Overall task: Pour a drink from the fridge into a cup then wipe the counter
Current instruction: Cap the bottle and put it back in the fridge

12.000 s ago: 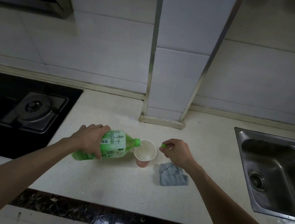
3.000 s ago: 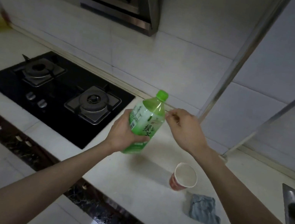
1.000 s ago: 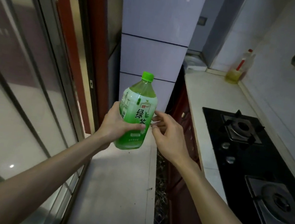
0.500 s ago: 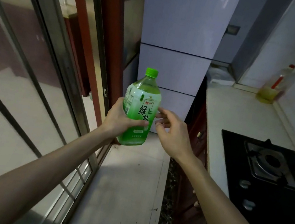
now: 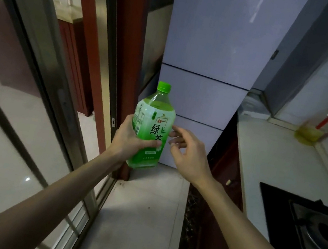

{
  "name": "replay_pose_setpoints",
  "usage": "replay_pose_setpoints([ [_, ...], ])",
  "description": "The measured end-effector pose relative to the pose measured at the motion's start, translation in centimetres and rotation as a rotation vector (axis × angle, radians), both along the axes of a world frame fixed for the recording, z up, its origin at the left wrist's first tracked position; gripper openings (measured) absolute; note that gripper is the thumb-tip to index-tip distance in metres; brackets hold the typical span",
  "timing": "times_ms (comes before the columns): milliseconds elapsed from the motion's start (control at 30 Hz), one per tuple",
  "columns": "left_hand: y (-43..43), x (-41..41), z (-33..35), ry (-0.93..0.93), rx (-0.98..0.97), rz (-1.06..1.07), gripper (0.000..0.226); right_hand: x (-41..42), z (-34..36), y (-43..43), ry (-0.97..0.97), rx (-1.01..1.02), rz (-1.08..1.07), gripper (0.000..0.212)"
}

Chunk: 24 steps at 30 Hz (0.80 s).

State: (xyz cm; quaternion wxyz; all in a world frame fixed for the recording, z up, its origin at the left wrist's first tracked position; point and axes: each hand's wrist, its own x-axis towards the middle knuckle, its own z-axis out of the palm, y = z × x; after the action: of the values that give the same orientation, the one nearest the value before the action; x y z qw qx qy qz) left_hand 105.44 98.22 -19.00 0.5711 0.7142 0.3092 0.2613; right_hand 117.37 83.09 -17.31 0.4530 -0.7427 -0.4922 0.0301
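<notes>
The left hand (image 5: 132, 138) wraps the capped bottle (image 5: 154, 127) round its waist, upright, in front of the closed fridge (image 5: 211, 45). The right hand (image 5: 188, 152) hovers just right of it, fingers (image 5: 180, 130) loosely spread and holding nothing. The plastic is thin (likely light and squashy), so grip it mid-body.

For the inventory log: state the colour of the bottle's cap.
Bright green; cap of the bottle, best in the head view.

open floor aisle (image 5: 143, 218) toward shut fridge (image 5: 211, 45), glass door (image 5: 11, 98) left, counter (image 5: 278, 161) right
</notes>
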Motion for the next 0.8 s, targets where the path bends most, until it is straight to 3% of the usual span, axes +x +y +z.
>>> replay_pose_setpoints([
  [433,9.9,8.5,0.2,-0.035,-0.034,-0.018,0.098,7.8,0.5,10.7,-0.04,0.033,-0.107,0.036],
  [800,14.3,19.3,0.8,-0.027,-0.086,0.135,0.089,20.2,0.8,17.8,-0.094,0.024,0.012,0.026],
])
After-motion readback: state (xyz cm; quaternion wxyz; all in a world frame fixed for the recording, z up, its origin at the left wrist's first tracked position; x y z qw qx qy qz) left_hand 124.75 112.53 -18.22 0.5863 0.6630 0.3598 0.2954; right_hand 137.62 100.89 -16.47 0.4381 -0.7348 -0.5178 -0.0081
